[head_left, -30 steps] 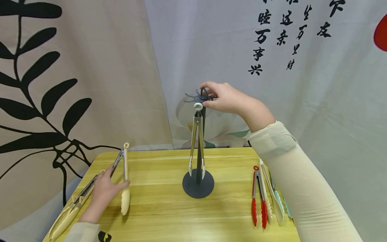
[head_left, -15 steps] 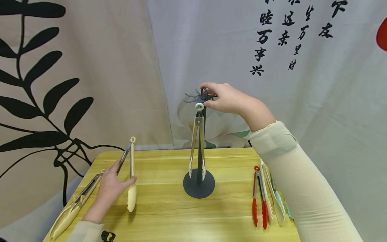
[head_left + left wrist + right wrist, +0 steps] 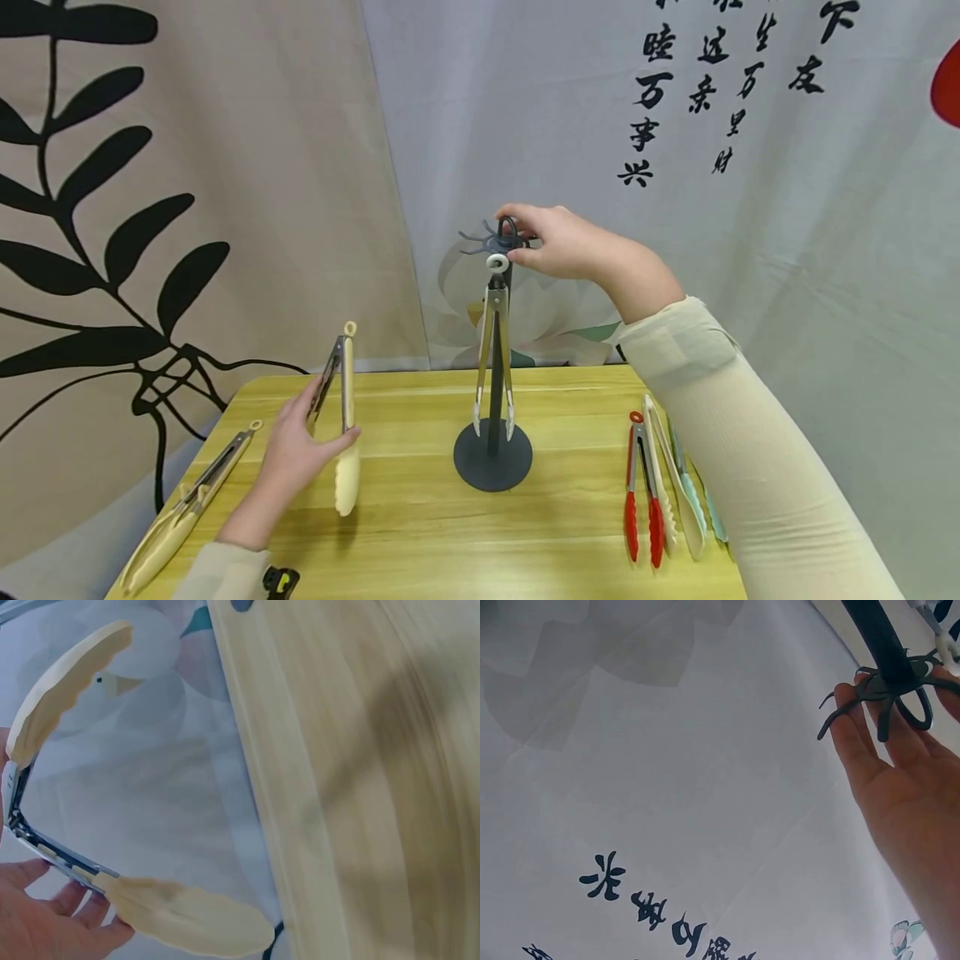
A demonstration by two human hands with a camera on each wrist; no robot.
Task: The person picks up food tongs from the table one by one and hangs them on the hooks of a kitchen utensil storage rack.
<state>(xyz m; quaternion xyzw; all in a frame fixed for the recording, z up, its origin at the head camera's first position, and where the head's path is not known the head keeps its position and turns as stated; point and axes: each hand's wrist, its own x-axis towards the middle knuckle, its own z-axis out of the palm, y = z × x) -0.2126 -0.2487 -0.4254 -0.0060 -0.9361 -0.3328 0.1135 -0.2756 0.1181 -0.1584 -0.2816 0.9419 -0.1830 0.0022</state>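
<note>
My left hand (image 3: 296, 454) holds cream-tipped tongs (image 3: 347, 479) above the left side of the table, ring end up and arms spread. In the left wrist view, fingers lie along one arm of these tongs (image 3: 191, 919). At the centre stands a dark hook rack (image 3: 492, 471) with a round base. My right hand (image 3: 566, 242) grips its top, thumb and fingers around the hook ring; the right wrist view has the hooks (image 3: 889, 686) from below, between the fingers. White-ringed tongs (image 3: 497, 298) hang from a front hook.
Another pair of cream tongs (image 3: 176, 521) lies at the table's left edge. On the right lie red tongs (image 3: 656, 521), cream tongs (image 3: 663, 492) and mint-green ones (image 3: 692, 496), partly behind the right sleeve. A patterned cloth (image 3: 315, 208) hangs behind the table (image 3: 420, 550).
My left hand has moved right and slightly up with the cream tongs, away from the pair at the left edge. The right hand stays on the rack's top; the hanging tongs shift slightly.
</note>
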